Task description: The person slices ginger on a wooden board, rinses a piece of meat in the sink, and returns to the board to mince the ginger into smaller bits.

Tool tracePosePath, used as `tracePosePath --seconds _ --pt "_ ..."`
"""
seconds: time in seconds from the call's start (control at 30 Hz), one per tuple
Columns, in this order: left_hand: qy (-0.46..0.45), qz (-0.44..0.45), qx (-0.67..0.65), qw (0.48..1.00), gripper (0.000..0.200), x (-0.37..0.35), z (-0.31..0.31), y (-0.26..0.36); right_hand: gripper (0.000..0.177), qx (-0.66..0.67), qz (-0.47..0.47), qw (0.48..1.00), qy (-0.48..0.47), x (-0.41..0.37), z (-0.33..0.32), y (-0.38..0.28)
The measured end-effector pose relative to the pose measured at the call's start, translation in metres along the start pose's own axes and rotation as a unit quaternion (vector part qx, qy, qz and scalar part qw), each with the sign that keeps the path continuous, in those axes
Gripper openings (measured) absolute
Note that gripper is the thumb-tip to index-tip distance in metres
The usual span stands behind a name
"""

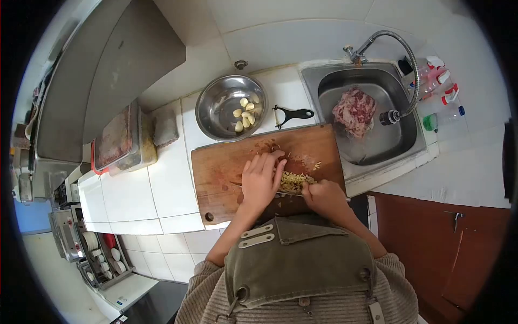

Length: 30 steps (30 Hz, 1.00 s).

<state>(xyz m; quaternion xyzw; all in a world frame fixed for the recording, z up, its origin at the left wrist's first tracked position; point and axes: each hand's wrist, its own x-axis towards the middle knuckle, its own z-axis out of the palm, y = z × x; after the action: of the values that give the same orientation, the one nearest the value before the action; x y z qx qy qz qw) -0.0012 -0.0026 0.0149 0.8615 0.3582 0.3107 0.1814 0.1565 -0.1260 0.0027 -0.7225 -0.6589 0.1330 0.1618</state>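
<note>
On the wooden cutting board (213,164), my right hand (325,197) is closed around the handle of a knife (283,193), whose blade runs leftward beneath my left hand. My left hand (260,175) lies over the blade toward its tip, fingers stretched forward and thumb apart. Whether its palm presses on the blade is hidden. Finely chopped pale yellow bits (294,181) are heaped between the hands, just beyond the blade. A few loose scraps are scattered farther up the board.
Behind the board stand a steel bowl (210,116) with several peeled garlic cloves (246,120) and a black peeler (295,114). At right, raw meat (355,112) lies in the sink (334,81) near a hose faucet (413,70). Spray bottles (434,83) stand beyond; a plastic container (129,143) sits left.
</note>
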Motion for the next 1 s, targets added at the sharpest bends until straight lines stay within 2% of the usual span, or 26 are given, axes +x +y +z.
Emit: tracePosePath --seconds 0.03,0.1,0.27,0.37,0.47,0.63,0.73,0.83,0.87,0.93,0.97,1.0 --pt "0.000 -0.001 0.000 1.000 0.016 0.003 0.003 -0.002 0.041 -0.013 -0.017 0.999 0.027 -0.001 -0.002 0.001" --pt "0.024 0.015 -0.004 1.000 0.017 0.004 0.011 -0.005 0.040 -0.008 -0.005 1.000 0.019 0.002 0.009 0.006" --pt "0.016 0.030 -0.005 0.999 0.014 0.008 0.003 0.001 0.041 -0.019 0.000 1.000 0.016 0.003 0.002 0.004" --pt "0.026 -0.011 -0.002 1.000 0.012 0.004 0.007 -0.005 0.043 0.013 0.022 1.000 -0.018 0.001 0.000 -0.004" --pt "0.016 -0.007 -0.003 1.000 0.011 -0.001 0.010 -0.009 0.044 0.011 0.025 1.000 -0.007 0.007 0.005 -0.003" --pt "0.055 0.004 0.004 0.998 0.013 -0.004 0.012 -0.008 0.044 -0.008 0.022 0.998 -0.055 0.005 0.012 0.003" --pt "0.026 -0.007 0.015 1.000 0.013 0.003 0.011 -0.005 0.044 -0.003 0.018 1.000 -0.017 0.008 0.003 0.004" --pt "0.061 0.018 -0.001 0.998 0.015 0.011 0.001 0.011 0.043 -0.037 0.003 0.999 0.007 0.008 -0.027 0.001" --pt "0.058 0.016 -0.002 0.998 0.015 0.008 0.010 0.008 0.043 -0.036 0.005 0.999 0.004 0.009 -0.020 0.009" --pt "-0.008 -0.055 -0.028 0.998 0.017 0.004 0.035 -0.005 0.042 -0.021 0.017 1.000 0.004 0.011 0.002 0.025" --pt "0.016 0.012 0.009 1.000 0.014 0.013 0.030 0.001 0.042 -0.023 0.016 1.000 0.008 0.012 -0.005 0.024" --pt "0.020 0.013 0.010 1.000 0.014 0.018 0.025 0.007 0.042 -0.025 0.009 1.000 0.006 0.012 -0.018 0.021"
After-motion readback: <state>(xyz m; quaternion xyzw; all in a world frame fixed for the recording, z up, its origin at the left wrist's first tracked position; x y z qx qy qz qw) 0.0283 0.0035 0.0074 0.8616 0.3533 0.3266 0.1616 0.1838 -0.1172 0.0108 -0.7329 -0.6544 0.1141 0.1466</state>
